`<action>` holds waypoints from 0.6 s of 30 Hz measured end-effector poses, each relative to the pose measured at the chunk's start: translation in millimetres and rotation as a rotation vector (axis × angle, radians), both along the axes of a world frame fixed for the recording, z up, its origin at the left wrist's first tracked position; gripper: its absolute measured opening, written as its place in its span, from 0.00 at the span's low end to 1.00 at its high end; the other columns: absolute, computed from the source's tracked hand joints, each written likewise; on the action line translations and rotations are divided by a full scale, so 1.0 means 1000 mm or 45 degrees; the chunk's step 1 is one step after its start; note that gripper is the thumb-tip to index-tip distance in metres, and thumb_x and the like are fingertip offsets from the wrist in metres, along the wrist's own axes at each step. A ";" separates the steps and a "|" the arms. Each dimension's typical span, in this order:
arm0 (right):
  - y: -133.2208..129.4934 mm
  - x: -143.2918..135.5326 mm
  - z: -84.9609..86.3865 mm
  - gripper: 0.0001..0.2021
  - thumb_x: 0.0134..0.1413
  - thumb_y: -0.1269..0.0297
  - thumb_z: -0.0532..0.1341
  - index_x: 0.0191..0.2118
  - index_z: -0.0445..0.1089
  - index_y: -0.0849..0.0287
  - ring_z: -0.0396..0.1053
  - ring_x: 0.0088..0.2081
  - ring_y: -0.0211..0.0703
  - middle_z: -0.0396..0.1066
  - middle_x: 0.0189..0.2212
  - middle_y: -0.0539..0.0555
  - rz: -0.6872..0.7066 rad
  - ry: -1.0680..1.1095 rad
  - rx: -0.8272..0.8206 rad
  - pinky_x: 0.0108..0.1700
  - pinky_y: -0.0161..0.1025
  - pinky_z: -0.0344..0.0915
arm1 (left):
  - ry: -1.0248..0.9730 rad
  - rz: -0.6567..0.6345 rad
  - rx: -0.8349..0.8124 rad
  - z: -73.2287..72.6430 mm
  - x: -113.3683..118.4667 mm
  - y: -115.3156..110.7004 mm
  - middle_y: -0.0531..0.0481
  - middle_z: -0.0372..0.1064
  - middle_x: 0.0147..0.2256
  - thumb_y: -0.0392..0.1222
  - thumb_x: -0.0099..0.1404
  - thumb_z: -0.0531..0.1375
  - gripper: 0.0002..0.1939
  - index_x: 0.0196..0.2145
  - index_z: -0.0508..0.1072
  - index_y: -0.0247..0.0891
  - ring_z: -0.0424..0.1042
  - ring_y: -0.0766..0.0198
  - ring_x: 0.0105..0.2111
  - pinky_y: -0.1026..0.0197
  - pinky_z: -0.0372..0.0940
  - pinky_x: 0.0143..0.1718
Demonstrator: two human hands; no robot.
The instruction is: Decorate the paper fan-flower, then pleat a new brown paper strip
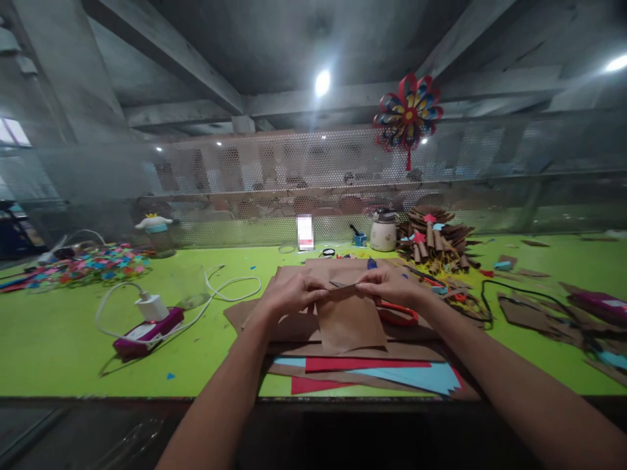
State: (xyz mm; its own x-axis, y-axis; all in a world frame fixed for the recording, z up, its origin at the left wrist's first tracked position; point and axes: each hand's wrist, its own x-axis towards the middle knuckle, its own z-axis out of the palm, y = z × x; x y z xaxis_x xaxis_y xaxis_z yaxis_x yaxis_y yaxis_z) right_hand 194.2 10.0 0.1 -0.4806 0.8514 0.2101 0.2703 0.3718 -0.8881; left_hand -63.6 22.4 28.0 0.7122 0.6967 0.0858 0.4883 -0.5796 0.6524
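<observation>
A piece of brown paper (350, 323) hangs between my hands over a stack of brown sheets (294, 333). Its upper edge is pinched by my left hand (297, 294) on one side and by my right hand (386, 285) on the other. That top edge looks rolled or folded, with a thin dark tip near my left fingers. Orange-handled scissors (399, 314) lie under my right hand, their blades hidden. Red strips (362, 364) and light blue strips (421, 376) stick out below the stack.
A purple power strip (147, 334) with a white charger and cable lies left. Colourful paper stars (98, 264) are further left. Behind stand a phone (305, 232) and a jar (383, 232). Rolled brown pieces (438, 241), a black cord (526, 288) and scraps lie right.
</observation>
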 end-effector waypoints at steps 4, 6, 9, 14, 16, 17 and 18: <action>-0.005 0.002 0.009 0.20 0.49 0.49 0.59 0.32 0.72 0.64 0.63 0.24 0.34 0.68 0.22 0.51 -0.003 0.100 0.006 0.28 0.33 0.60 | -0.176 -0.047 -0.078 0.006 -0.002 -0.007 0.56 0.62 0.16 0.52 0.62 0.55 0.18 0.28 0.72 0.33 0.61 0.73 0.17 0.70 0.53 0.19; -0.009 0.002 0.014 0.21 0.52 0.48 0.57 0.34 0.72 0.64 0.67 0.29 0.37 0.70 0.27 0.54 -0.009 0.295 -0.024 0.33 0.35 0.63 | -0.309 -0.098 -0.192 0.009 -0.003 -0.012 0.56 0.61 0.17 0.51 0.61 0.56 0.17 0.29 0.72 0.32 0.61 0.74 0.17 0.70 0.54 0.20; -0.021 -0.005 0.021 0.21 0.46 0.54 0.64 0.44 0.70 0.61 0.69 0.37 0.42 0.72 0.36 0.56 0.124 0.428 -0.086 0.38 0.38 0.66 | -0.462 -0.154 -0.417 0.008 -0.002 -0.019 0.56 0.60 0.18 0.51 0.60 0.58 0.16 0.34 0.73 0.33 0.60 0.74 0.17 0.68 0.56 0.20; -0.044 -0.020 0.030 0.28 0.35 0.61 0.70 0.47 0.69 0.61 0.70 0.42 0.48 0.73 0.38 0.58 0.462 0.292 -0.162 0.44 0.43 0.67 | -0.525 -0.275 -0.719 -0.005 0.009 -0.027 0.55 0.63 0.20 0.48 0.57 0.62 0.12 0.29 0.72 0.34 0.60 0.73 0.17 0.67 0.55 0.20; -0.045 -0.022 0.029 0.21 0.37 0.61 0.70 0.41 0.73 0.62 0.70 0.39 0.47 0.73 0.34 0.57 0.456 0.277 -0.119 0.43 0.41 0.67 | -0.559 -0.285 -0.822 -0.011 0.015 -0.030 0.54 0.64 0.20 0.47 0.55 0.63 0.12 0.29 0.72 0.34 0.60 0.72 0.17 0.68 0.55 0.19; -0.045 -0.022 0.028 0.17 0.38 0.61 0.69 0.38 0.73 0.62 0.71 0.38 0.45 0.73 0.32 0.56 0.443 0.293 -0.090 0.41 0.40 0.67 | -0.559 -0.298 -0.882 -0.014 0.018 -0.032 0.53 0.65 0.20 0.48 0.55 0.63 0.12 0.30 0.72 0.34 0.61 0.71 0.18 0.68 0.56 0.19; -0.043 -0.023 0.027 0.16 0.39 0.62 0.69 0.36 0.73 0.62 0.71 0.36 0.43 0.73 0.30 0.55 0.439 0.320 -0.067 0.40 0.39 0.67 | -0.546 -0.305 -0.940 -0.017 0.022 -0.033 0.51 0.67 0.21 0.49 0.54 0.63 0.14 0.30 0.72 0.34 0.63 0.69 0.19 0.67 0.57 0.20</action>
